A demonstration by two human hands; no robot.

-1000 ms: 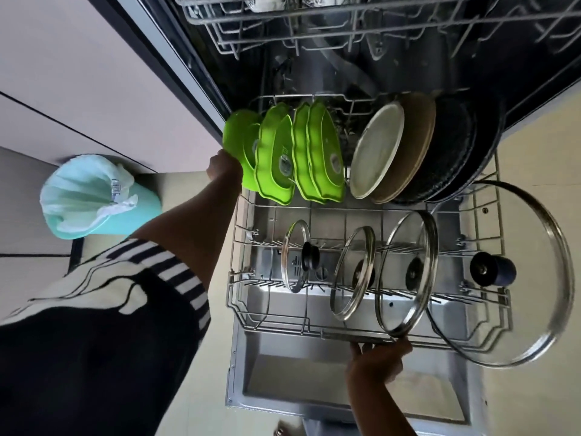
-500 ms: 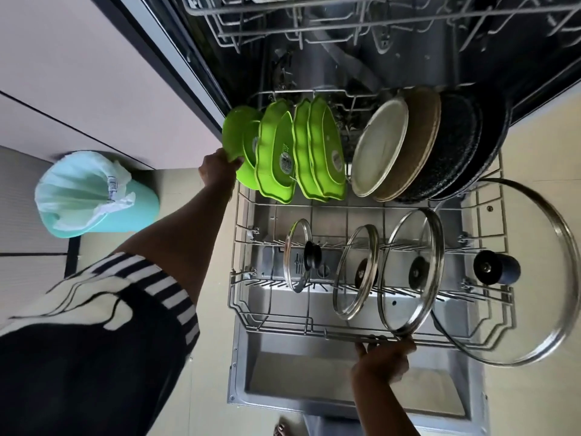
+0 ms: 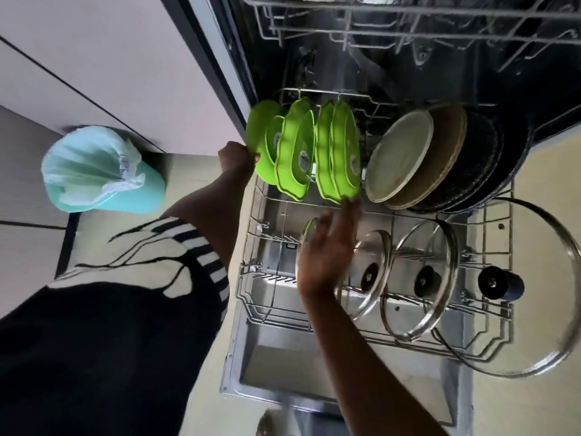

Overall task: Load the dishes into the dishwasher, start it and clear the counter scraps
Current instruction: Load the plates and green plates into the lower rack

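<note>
Head view, looking down on the open dishwasher with its lower rack (image 3: 251,278) drawn out over the lowered door (image 3: 283,363). Loading appears well advanced: green dishes (image 3: 338,152) stand on edge in a row at about 12 o'clock in the rack, with a pale pan (image 3: 397,158) and darker pans (image 3: 478,162) leaning together toward 1 to 2 o'clock, and glass lids (image 3: 424,278) upright in the tines from the centre toward 3 o'clock, the largest lid (image 3: 534,294) overhanging the rack's edge at 3 o'clock. The left hand (image 3: 235,158), at 11 o'clock, is closed on the rim of the outermost green dish (image 3: 261,130), which is tilted and seems not yet settled among the tines. The right hand (image 3: 327,247) hovers over the rack's centre with fingers spread and nothing held, its fingertips near the lower edge of the green row; it is motion-blurred. The upper rack (image 3: 408,23) shows at 12 o'clock, its contents too cropped to name. Judged remaining: seating the last dish, sliding the rack in, closing the door, starting the cycle and clearing the scraps; no desk is in view. A lined teal bin (image 3: 103,174) stands on the floor at 9 o'clock.
</note>
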